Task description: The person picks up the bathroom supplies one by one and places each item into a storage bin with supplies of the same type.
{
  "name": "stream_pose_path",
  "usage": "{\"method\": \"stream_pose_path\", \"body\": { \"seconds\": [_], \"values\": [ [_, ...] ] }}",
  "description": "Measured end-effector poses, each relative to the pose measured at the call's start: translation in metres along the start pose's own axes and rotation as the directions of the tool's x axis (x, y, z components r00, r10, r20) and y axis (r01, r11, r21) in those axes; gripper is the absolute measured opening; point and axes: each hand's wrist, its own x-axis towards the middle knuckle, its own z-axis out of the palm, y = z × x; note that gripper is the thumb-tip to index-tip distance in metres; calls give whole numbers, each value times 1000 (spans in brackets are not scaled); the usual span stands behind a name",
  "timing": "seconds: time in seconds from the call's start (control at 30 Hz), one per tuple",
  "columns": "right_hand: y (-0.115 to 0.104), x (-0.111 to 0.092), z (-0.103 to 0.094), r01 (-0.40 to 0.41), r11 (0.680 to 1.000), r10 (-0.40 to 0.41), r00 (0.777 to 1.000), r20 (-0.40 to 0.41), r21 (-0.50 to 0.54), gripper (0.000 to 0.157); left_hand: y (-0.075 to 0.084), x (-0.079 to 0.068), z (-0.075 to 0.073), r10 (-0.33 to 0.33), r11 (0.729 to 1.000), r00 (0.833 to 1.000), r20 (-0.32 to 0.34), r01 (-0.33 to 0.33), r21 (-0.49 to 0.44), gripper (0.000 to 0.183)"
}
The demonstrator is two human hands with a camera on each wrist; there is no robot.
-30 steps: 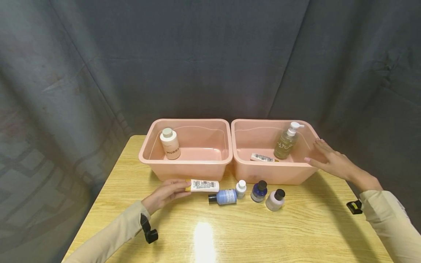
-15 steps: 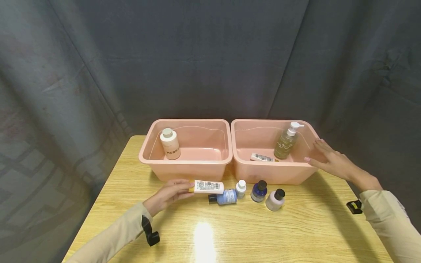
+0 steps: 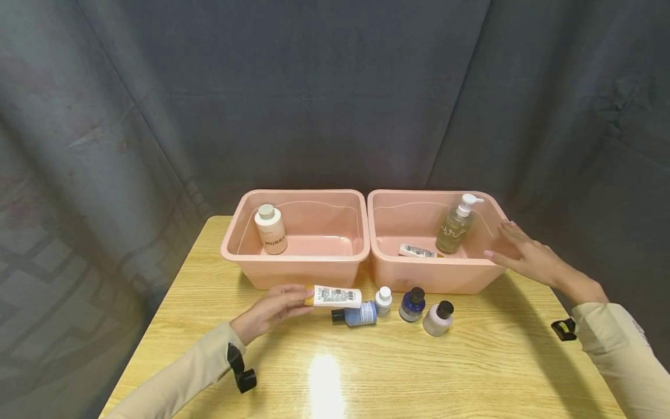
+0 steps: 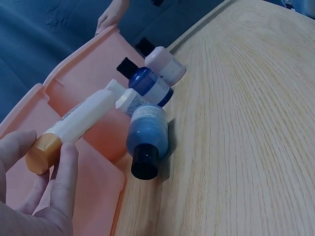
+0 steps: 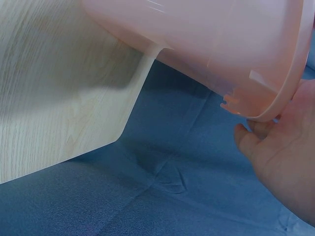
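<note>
In the head view, my left hand (image 3: pixel 274 309) pinches a white squeeze tube (image 3: pixel 337 297) by its orange-yellow cap. The tube hangs level in front of the left pink bin (image 3: pixel 300 272), partly overlapping a blue bottle (image 3: pixel 361 314) that lies on its side. The left wrist view shows thumb and fingers around the cap (image 4: pixel 43 153), the tube's white end pointing away. My right hand (image 3: pixel 539 263) rests on the right corner of the other pink bin (image 3: pixel 434 277), fingers stretched along the rim. From the right wrist, the fingertips (image 5: pixel 244 137) show at the bin's rim.
A small white-capped bottle (image 3: pixel 384 301), a dark blue bottle (image 3: pixel 412 305) and a pale pink bottle (image 3: pixel 437 319) stand on the wooden table (image 3: pixel 408 378). The left bin holds a white bottle (image 3: pixel 272 231); the right one holds a pump bottle (image 3: pixel 454 230) and another tube (image 3: pixel 417 251).
My left hand has moved a little to the right with the tube, which now overlaps the blue bottle. The right hand has stayed at the bin's rim.
</note>
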Motion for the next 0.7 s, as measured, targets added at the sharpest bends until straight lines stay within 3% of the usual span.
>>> {"method": "stream_pose_path", "body": {
  "seconds": [0.37, 0.7],
  "values": [
    [-1, 0, 0, -7, 1000, 7, 1000, 3, -1, 91, 7, 0, 8, 30, 999, 999, 42, -29, -22, 43],
    [0, 0, 0, -8, 1000, 8, 1000, 7, 2, 91, 12, -1, 14, 24, 999, 999, 23, -22, -47, 49]
  ]
}}
